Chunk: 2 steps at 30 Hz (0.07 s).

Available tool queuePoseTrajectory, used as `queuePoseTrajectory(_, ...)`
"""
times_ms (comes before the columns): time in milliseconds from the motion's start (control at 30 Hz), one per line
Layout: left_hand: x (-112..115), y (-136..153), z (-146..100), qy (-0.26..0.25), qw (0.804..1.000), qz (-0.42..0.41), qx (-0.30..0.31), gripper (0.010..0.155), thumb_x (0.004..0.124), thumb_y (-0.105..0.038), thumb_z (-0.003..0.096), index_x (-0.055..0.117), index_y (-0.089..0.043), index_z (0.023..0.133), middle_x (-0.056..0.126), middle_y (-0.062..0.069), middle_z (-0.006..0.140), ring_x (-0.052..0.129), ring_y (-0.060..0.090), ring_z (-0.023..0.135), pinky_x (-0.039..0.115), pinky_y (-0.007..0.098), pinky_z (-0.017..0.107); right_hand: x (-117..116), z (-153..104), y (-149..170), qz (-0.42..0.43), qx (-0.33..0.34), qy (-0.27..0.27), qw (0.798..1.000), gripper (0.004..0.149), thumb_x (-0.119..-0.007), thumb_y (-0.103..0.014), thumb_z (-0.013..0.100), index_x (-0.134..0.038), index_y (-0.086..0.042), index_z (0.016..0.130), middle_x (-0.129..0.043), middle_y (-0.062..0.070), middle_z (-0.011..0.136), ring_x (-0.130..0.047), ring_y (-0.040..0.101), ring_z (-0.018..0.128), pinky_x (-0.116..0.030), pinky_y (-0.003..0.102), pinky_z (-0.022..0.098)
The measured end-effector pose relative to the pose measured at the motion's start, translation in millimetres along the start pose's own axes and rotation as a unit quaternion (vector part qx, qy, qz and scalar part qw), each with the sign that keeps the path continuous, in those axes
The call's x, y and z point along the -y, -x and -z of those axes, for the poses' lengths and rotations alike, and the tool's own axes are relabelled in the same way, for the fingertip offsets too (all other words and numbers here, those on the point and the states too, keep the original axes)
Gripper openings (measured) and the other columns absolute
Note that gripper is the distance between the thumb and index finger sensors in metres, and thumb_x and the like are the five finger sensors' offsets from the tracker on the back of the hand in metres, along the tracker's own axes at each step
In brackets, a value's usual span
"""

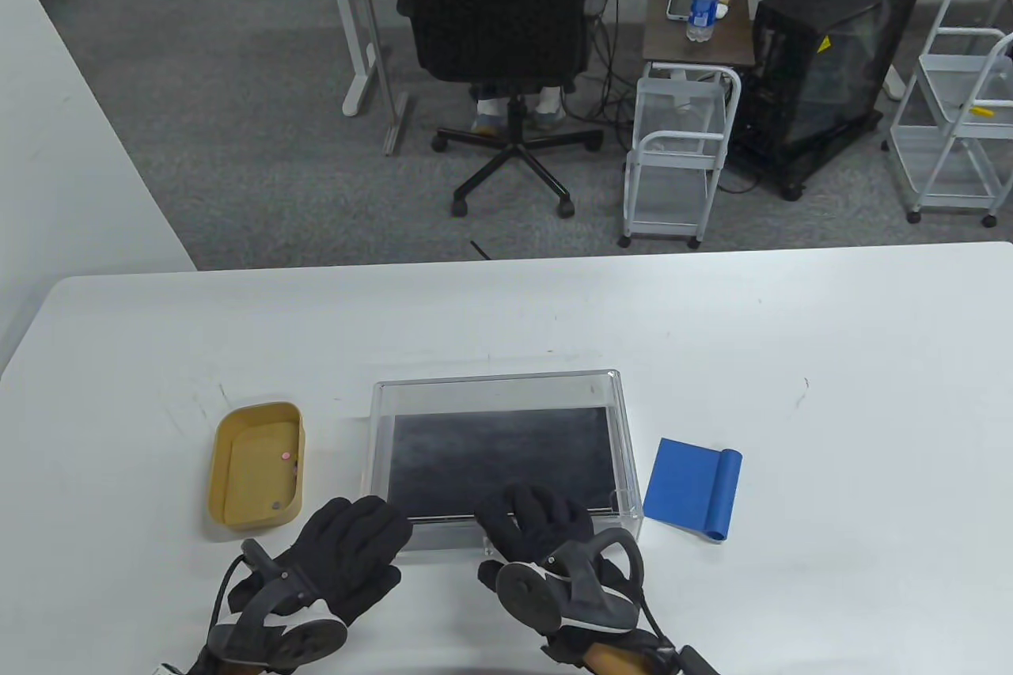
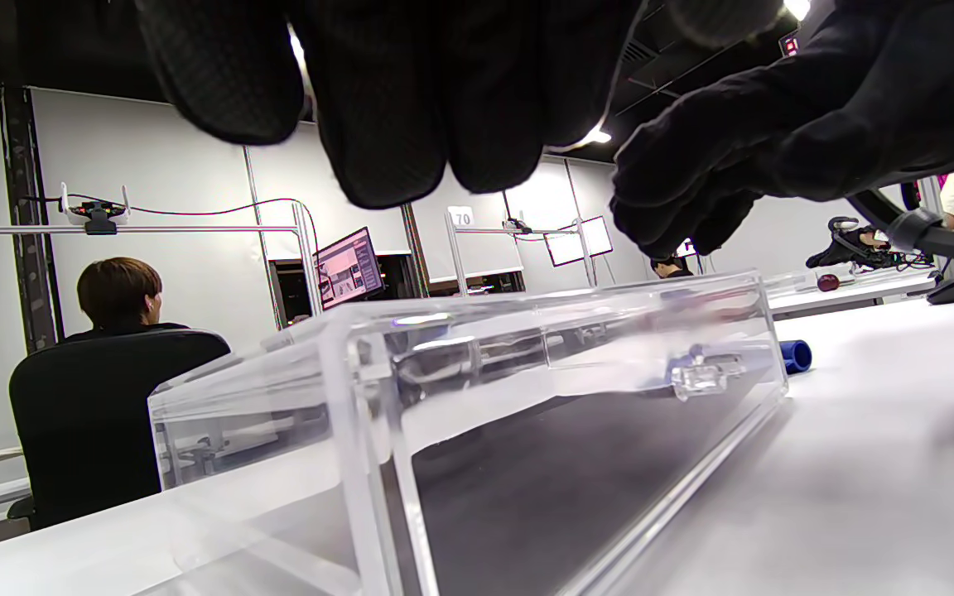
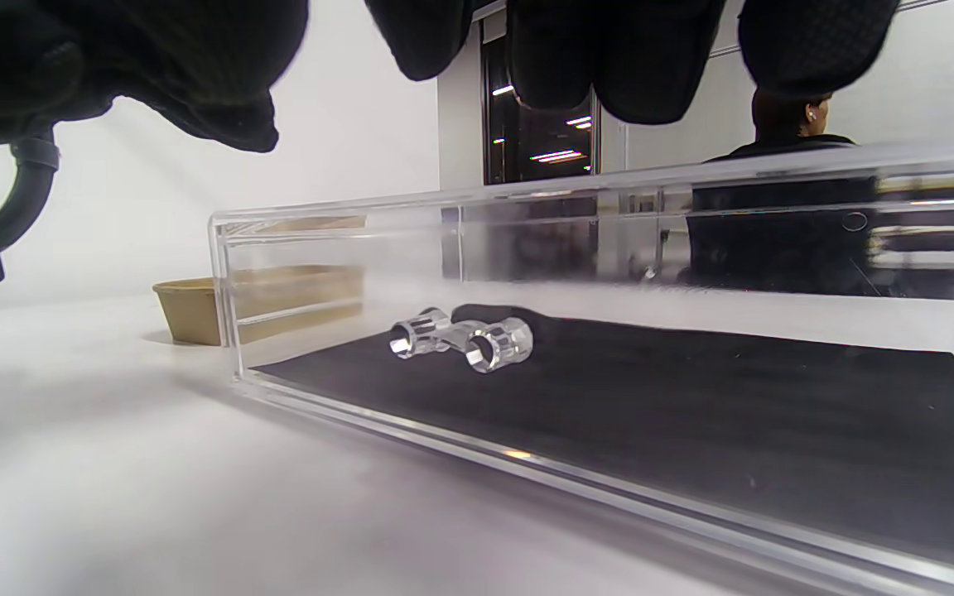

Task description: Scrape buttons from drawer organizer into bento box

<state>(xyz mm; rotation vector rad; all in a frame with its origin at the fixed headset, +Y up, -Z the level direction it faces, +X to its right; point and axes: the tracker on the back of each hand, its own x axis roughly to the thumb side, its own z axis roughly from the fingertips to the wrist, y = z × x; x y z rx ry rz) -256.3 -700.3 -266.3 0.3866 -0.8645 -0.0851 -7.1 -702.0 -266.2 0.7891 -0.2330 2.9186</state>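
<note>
The clear acrylic drawer organizer (image 1: 498, 390) sits mid-table with a dark liner; no buttons show on it. Its clear handle shows in the right wrist view (image 3: 460, 339). The tan bento box (image 1: 221, 469) stands to its left, with a pink button (image 1: 286, 456) and a dark button (image 1: 276, 505) inside. My left hand (image 1: 372, 517) lies palm down at the organizer's front left corner, holding nothing. My right hand (image 1: 530, 505) hovers with curled fingers (image 3: 609, 58) just above the front wall, holding nothing. The blue scraper (image 1: 695, 489) lies on the table to the right of the organizer.
The table's front edge is close behind my hands. Beyond the far edge are an office chair (image 1: 498, 10), a white cart (image 1: 681, 153) and a computer tower (image 1: 831, 58). The bento box also shows in the right wrist view (image 3: 195, 310).
</note>
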Motion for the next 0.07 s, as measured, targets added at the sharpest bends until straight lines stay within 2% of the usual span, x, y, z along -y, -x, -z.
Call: queuePoseTrajectory(67, -0.3, -0.1, 0.0, 0.000, 1.000, 0.000, 0.000, 0.059, 0.055, -0.051, 0.0565, 0.064, -0.023, 0.108, 0.077, 0.004, 0.108, 0.091, 0.031, 0.097, 0.073, 0.056, 0.070, 0.0, 0.0, -0.3, -0.001, 0.000, -0.001, 1.000, 0.067, -0.068, -0.052, 0.052, -0.046, -0.021, 0.108, -0.052, 0.024, 0.111, -0.062, 0.049, 0.098, -0.061, 0.070, 0.064)
